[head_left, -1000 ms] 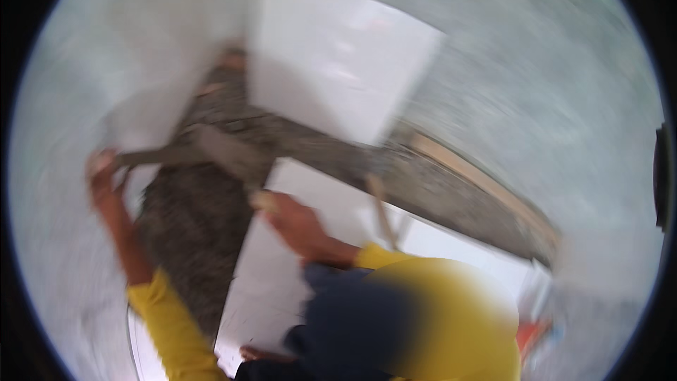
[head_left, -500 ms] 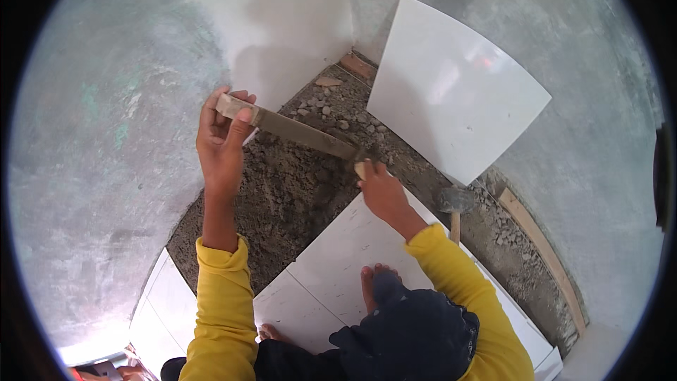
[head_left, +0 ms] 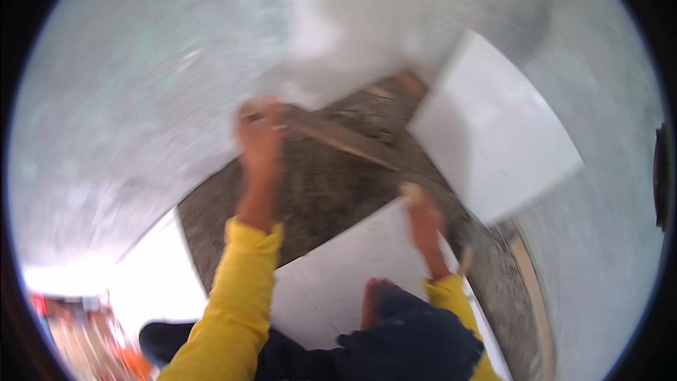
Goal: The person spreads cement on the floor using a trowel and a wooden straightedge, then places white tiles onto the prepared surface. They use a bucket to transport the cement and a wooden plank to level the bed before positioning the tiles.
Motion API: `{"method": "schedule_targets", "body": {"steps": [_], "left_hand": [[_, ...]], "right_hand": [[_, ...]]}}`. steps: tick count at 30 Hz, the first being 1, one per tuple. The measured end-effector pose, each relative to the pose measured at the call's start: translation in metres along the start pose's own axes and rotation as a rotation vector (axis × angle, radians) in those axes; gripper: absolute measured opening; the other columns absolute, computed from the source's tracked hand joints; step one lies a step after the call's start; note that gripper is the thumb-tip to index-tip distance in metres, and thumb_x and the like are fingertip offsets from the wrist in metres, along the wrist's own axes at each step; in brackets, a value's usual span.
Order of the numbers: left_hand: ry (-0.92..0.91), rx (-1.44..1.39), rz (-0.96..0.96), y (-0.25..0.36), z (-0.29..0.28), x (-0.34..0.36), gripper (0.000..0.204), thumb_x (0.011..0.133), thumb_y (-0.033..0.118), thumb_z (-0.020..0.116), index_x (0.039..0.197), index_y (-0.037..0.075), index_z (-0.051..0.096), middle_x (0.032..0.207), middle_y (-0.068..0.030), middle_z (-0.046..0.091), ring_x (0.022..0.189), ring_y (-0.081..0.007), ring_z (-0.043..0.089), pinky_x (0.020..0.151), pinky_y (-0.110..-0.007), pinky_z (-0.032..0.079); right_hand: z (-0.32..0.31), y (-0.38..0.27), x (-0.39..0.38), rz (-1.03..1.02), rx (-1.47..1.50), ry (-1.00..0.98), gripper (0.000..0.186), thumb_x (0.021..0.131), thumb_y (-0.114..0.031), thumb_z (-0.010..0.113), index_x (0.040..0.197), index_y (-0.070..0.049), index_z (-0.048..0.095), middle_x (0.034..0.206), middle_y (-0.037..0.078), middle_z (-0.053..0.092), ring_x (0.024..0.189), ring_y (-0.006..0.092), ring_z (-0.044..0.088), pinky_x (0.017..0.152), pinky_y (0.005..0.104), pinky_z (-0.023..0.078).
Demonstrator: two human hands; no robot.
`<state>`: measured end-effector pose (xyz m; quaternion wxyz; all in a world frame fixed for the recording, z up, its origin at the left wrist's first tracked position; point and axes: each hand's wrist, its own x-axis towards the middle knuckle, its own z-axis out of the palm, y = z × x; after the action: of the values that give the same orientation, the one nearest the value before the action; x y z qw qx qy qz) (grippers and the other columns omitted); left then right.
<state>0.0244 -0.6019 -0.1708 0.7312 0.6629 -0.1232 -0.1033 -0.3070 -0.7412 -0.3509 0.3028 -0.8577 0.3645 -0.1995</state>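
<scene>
Motion blurs the picture. My left hand [head_left: 261,130] is closed on the left end of a long, flat, mortar-coloured bar [head_left: 338,142], held slanting over the rough, dark mortar bed [head_left: 247,208]. My right hand [head_left: 423,215], near the bar's lower right end, is closed round a small pale handle, whose tool head is too blurred to make out. Below my hands lie white laid tiles [head_left: 324,261], with my bare foot [head_left: 372,303] on them. A loose white square tile [head_left: 493,134] stands at the right, against the grey wall.
Grey plastered walls [head_left: 141,113] meet in a corner ahead. A wooden strip [head_left: 529,282] lies along the right wall, near an upright wooden tool handle [head_left: 465,261]. More white tiles [head_left: 151,275] are at lower left, beside blurred colourful clutter [head_left: 84,339].
The view has swung, shifting the scene rightward since half a second ago and showing more clutter at lower left. Both hands keep much the same places at the bar's two ends.
</scene>
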Motion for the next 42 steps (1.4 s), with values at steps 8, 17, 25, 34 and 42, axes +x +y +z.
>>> {"method": "schedule_targets", "body": {"steps": [8, 17, 25, 34, 42], "left_hand": [[0.025, 0.127, 0.268, 0.027, -0.008, 0.013, 0.069, 0.093, 0.030, 0.083, 0.142, -0.009, 0.054, 0.115, -0.0183, 0.071, 0.105, -0.0240, 0.071, 0.087, -0.040, 0.062], [-0.065, 0.074, 0.178, 0.146, -0.147, 0.050, 0.051, 0.099, 0.028, 0.076, 0.130, -0.009, 0.058, 0.108, -0.0187, 0.071, 0.098, -0.0249, 0.074, 0.078, -0.040, 0.070], [0.150, 0.143, -0.097, 0.134, -0.317, -0.004, 0.055, 0.110, 0.041, 0.061, 0.131, -0.009, 0.054, 0.118, -0.0179, 0.061, 0.106, -0.0273, 0.068, 0.084, -0.042, 0.068], [0.622, -0.241, -0.598, -0.039, -0.490, -0.154, 0.069, 0.110, 0.049, 0.056, 0.119, -0.019, 0.061, 0.115, -0.0289, 0.071, 0.077, -0.0337, 0.078, 0.072, -0.037, 0.070], [0.890, -0.467, -0.725, -0.047, -0.503, -0.196, 0.064, 0.103, 0.045, 0.070, 0.118, -0.015, 0.055, 0.123, -0.0223, 0.063, 0.098, -0.0375, 0.076, 0.075, -0.044, 0.073]], "right_hand": [[-0.087, 0.104, -0.051, 0.344, -0.220, -0.218, 0.062, 0.092, -0.027, 0.075, 0.142, 0.002, 0.056, 0.128, 0.028, 0.068, 0.117, 0.0472, 0.066, 0.099, 0.0526, 0.052], [-0.098, 0.015, 0.007, 0.057, -0.268, -0.169, 0.051, 0.100, -0.035, 0.074, 0.128, 0.007, 0.066, 0.115, 0.028, 0.071, 0.105, 0.0448, 0.069, 0.093, 0.0516, 0.054], [-0.004, -0.208, 0.038, -1.115, -0.322, -0.003, 0.057, 0.094, -0.039, 0.084, 0.131, -0.004, 0.060, 0.141, 0.018, 0.055, 0.126, 0.0397, 0.055, 0.101, 0.0556, 0.050], [0.084, -0.339, 0.067, -1.603, -0.599, -0.390, 0.041, 0.095, -0.015, 0.075, 0.130, -0.003, 0.058, 0.135, 0.024, 0.054, 0.122, 0.0454, 0.055, 0.100, 0.0598, 0.049], [0.140, -0.412, 0.091, -1.742, -0.462, -0.525, 0.038, 0.088, -0.007, 0.066, 0.125, 0.000, 0.058, 0.130, 0.028, 0.057, 0.119, 0.0499, 0.057, 0.102, 0.0632, 0.049]]}}
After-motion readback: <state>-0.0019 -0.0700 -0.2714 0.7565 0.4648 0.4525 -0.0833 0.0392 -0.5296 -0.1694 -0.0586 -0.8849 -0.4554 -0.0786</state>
